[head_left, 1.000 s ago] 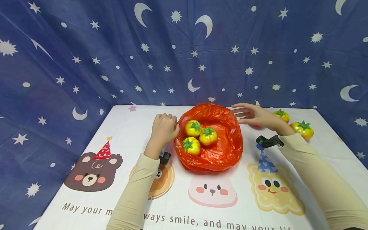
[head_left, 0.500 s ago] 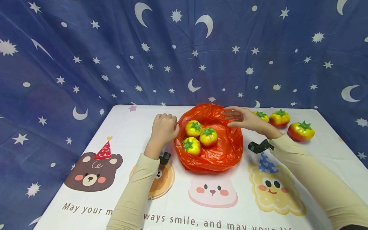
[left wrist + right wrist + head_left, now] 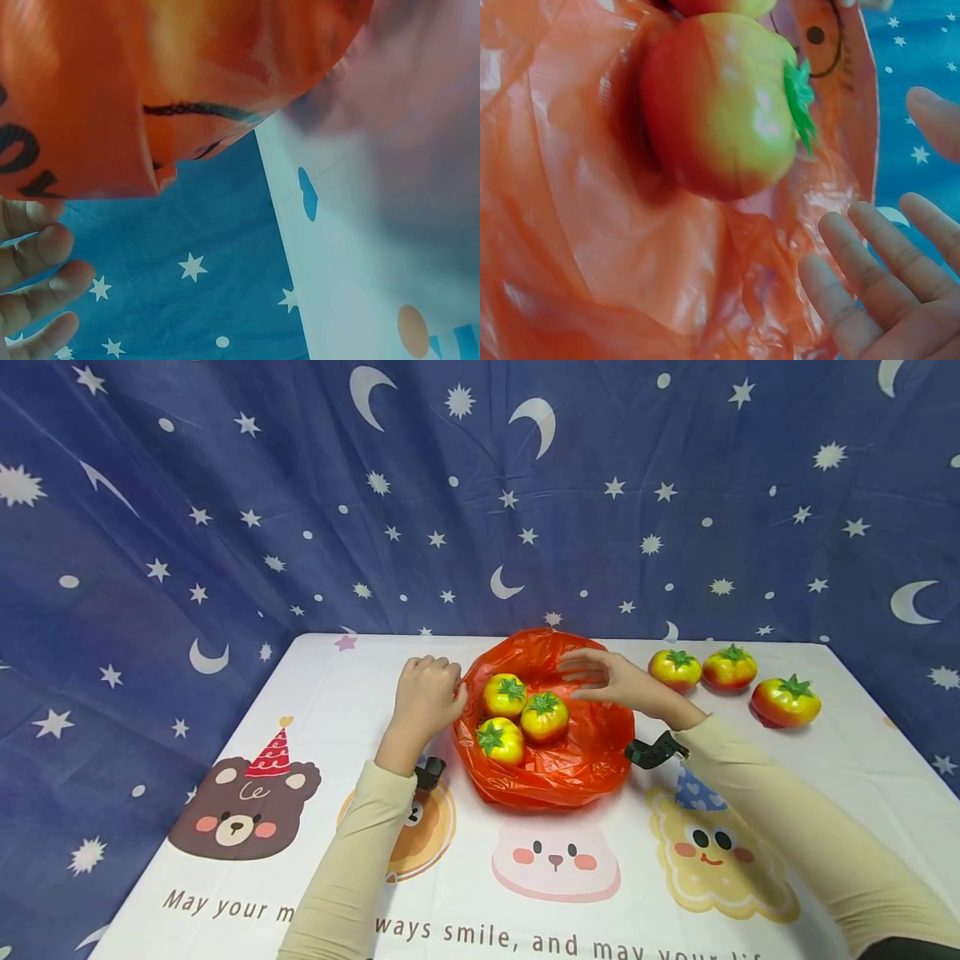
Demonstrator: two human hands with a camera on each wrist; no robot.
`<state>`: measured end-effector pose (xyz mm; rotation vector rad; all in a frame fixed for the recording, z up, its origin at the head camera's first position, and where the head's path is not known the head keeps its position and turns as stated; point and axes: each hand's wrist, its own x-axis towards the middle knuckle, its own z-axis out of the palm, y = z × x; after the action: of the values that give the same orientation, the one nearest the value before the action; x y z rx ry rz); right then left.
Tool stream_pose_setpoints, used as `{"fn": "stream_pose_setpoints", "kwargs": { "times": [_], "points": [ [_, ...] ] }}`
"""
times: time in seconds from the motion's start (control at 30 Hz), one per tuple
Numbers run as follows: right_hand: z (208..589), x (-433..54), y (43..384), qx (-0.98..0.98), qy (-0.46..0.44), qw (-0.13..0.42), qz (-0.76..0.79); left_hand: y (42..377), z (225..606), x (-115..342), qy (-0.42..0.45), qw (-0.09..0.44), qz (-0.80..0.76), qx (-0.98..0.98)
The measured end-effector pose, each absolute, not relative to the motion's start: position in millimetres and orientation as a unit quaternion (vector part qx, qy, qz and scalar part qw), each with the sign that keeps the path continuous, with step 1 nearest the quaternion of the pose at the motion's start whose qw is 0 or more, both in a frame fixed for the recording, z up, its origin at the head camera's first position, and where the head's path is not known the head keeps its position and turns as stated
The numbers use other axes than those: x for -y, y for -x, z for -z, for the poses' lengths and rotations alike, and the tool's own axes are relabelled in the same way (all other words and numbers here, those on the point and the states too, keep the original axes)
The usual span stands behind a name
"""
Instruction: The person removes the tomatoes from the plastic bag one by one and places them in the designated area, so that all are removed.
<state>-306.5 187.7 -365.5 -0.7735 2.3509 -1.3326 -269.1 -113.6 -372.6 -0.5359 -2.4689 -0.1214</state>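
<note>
A red plastic bag stands with its mouth spread wide at the middle of the table. Inside it, toward the left, lie three yellow-red tomatoes with green leafy tops. My left hand holds the bag's left rim with curled fingers; its fingertips show beside the printed bag wall in the left wrist view. Over the bag's right rear part hovers my right hand, pointing left with loosely extended fingers and nothing in it. A tomato lies in the bag beyond those fingers in the right wrist view.
Three more tomatoes sit on the table at the back right: one nearest the bag, one beside it, one farther forward. A white cloth with cartoon prints covers the table. Behind hangs a blue star-patterned curtain.
My right hand has moved left from beyond the bag's right rim to over its inside, uncovering the tomatoes on the right. The left hand and the bag stay put.
</note>
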Motion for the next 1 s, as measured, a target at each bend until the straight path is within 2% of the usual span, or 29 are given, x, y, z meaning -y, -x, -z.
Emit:
{"fn": "stream_pose_setpoints", "kwargs": {
  "times": [0.5, 1.0],
  "points": [
    [391.6, -172.9, 306.3, -0.803, 0.311, 0.166, 0.481, 268.6, 371.8, 113.5, 0.205, 0.304, 0.045, 0.929],
    [403.8, -171.6, 305.4, -0.811, 0.292, 0.175, 0.477, 267.7, 371.0, 112.6, 0.201, 0.290, 0.044, 0.935]
  ]
}}
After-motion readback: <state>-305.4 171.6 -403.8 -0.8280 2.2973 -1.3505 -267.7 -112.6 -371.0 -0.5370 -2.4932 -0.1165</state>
